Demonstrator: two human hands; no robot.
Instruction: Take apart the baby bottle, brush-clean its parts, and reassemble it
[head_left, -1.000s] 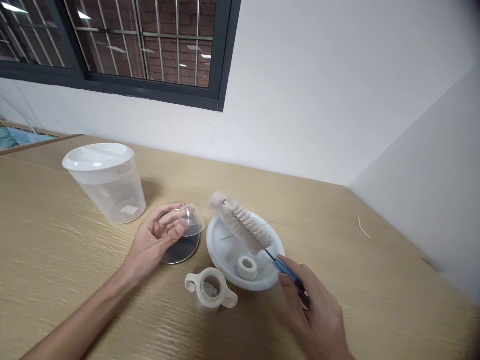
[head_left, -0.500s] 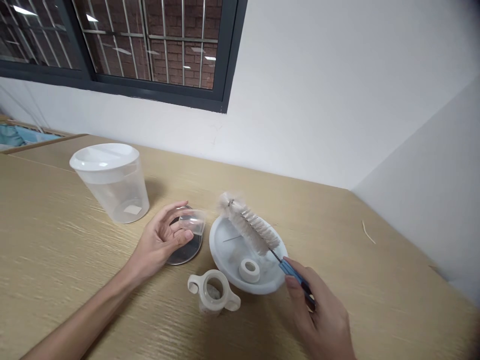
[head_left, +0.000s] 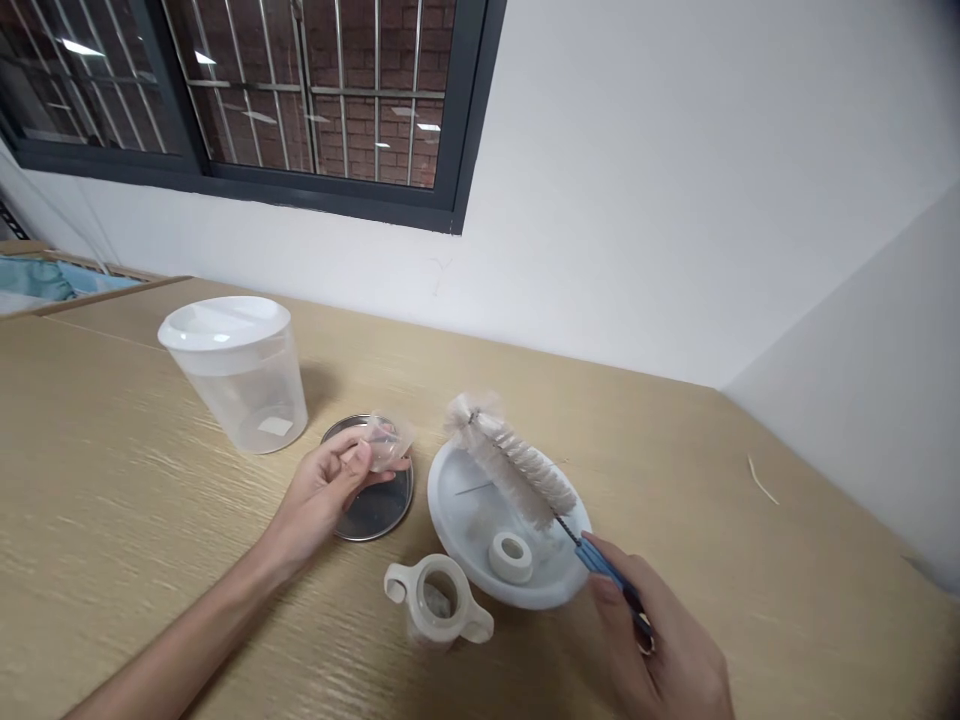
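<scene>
Between the left hand's pinching fingers a clear cap hangs over the metal lid, while the right hand, clamped on the bottle brush, likely readies scrubbing, which calls for bringing bristles into the cap.

No readable text, labels, brands or numbers on any item in view.
</scene>
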